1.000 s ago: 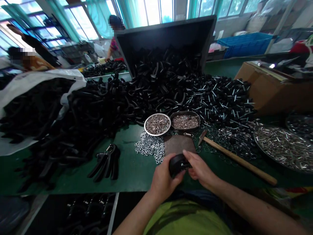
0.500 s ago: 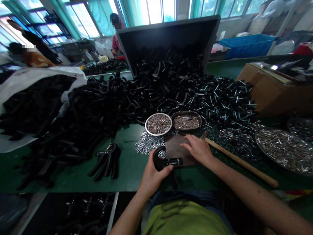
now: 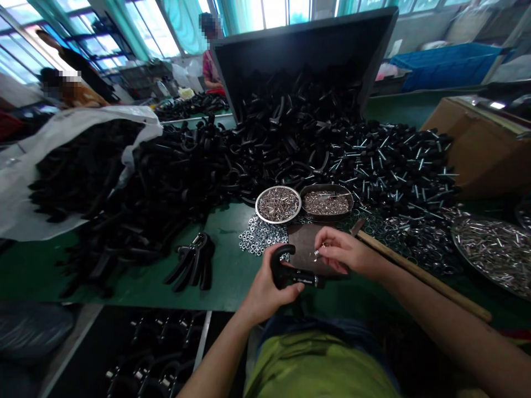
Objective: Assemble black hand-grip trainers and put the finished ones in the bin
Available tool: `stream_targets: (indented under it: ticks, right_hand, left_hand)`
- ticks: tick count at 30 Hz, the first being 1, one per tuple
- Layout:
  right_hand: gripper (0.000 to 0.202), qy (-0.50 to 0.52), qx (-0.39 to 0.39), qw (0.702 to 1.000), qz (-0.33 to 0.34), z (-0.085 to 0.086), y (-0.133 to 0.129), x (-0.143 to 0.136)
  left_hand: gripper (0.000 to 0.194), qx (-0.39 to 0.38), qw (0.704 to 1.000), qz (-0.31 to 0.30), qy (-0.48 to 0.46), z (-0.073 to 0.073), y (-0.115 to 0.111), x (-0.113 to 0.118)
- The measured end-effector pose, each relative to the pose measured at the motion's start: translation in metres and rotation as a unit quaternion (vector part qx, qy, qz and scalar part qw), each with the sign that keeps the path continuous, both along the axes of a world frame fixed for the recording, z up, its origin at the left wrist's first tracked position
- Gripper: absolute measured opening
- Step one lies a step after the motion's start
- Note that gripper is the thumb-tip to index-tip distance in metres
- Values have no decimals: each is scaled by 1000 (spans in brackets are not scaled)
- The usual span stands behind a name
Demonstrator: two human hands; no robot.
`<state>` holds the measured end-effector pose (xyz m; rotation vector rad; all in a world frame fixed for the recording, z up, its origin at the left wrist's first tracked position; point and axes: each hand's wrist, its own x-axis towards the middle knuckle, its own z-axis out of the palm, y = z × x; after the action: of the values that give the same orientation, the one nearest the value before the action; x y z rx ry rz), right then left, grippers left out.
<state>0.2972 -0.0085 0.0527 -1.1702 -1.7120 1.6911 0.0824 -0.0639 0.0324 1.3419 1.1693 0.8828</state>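
Left hand point(image 3: 267, 290): closed round black hooked plastic handle point(image 3: 286, 276), over green desk point(image 3: 232, 276)
White lettering point(image 3: 305, 281): illegible
Right hand point(image 3: 352, 251): pinching small silver pieces point(image 3: 317, 255)
White-rimmed round bowl point(image 3: 256, 206): silver pins point(image 3: 279, 205)
Dark oval tin point(image 3: 327, 218): metal bits point(image 3: 326, 203)

Blue crate point(image 3: 440, 67) beyond cardboard box point(image 3: 481, 152)

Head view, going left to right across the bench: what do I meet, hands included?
White plastic bag, separate black handles, left hand holding a black hooked part, right hand pinching small metal bits, metal pins at the right edge.
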Motion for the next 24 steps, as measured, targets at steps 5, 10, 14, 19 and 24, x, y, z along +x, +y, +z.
stream_targets:
  ticks: [5,10,14,19,24]
  right_hand:
    - [9,4,51,993,109,20,-14,-3]
    - [9,-11,-12,990,143,24,-7,-2]
    - [20,13,-68,978,199,21,-3,-7]
    - [28,55,-130,969,201,14,1,-11]
    - [22,41,-126,970,202,14,-1,-5]
  left_hand:
    - [69,-15,998,-54,-33,4,2,2]
    - [67,-13,993,-117,-26,9,6,1]
    - [74,3,985,-174,-10,8,9,2]
    - [97,-13,974,-226,-17,2,12,3]
    - [104,-57,972,-224,-49,-1,12,3]
